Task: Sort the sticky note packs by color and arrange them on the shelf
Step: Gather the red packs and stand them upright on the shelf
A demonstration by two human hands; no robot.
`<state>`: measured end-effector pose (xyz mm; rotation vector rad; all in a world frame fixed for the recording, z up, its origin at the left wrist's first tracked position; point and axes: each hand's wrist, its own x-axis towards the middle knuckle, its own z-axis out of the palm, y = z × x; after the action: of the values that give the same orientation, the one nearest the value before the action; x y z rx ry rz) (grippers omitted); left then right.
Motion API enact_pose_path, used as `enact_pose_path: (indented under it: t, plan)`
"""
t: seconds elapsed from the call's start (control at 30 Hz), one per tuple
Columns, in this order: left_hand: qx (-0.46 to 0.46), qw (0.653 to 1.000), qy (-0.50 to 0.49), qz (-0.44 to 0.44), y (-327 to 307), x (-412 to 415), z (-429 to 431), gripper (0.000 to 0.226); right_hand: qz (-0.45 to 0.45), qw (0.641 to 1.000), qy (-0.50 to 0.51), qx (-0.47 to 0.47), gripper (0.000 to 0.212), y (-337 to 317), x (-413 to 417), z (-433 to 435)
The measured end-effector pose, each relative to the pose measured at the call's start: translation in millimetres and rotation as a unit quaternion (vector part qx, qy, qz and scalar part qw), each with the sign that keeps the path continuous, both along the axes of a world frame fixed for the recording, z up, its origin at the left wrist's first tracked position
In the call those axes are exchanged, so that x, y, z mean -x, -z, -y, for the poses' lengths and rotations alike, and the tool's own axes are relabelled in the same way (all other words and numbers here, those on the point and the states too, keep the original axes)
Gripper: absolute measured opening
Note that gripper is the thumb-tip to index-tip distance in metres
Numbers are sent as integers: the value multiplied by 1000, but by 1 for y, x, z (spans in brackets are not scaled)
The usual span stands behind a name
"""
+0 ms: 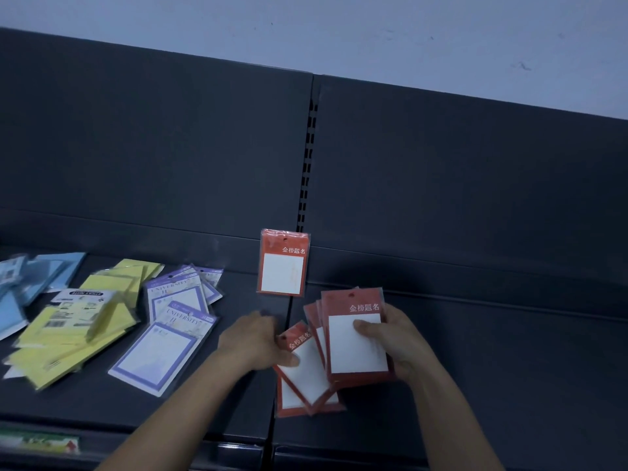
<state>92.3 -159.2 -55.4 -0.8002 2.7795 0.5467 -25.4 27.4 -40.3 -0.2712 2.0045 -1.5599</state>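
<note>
Fingers curl round red packs: right hand three, left hand two (upright pack behind).

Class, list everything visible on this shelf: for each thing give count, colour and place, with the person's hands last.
standing red pack: one, red with white window, upright against the back panel, centre.
held red packs: several, overlapped, count unclear; red; fanned between both hands.
purple packs: about four, purple-bordered, lying overlapped left of centre.
yellow packs: loose pile, count unclear, yellow, left.
blue packs: a few, light blue, far left.
shelf: one, dark grey, under everything.
label strip: one, green and red, front edge, lower left.
left hand: one, pinching the lower red packs.
right hand: one, holding the upper fan.
</note>
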Motion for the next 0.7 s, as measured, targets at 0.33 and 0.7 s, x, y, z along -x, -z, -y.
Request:
enact_pose_path:
  t: [0.33,0.7]
  plan:
    - [-420,871,-90,-239,-9,7,1,16,28,998,-51,14,24,1,-2,5]
    - [-125,983,-31,-130,2,17,10,26,13,997,-6,70,22,0,4,-2]
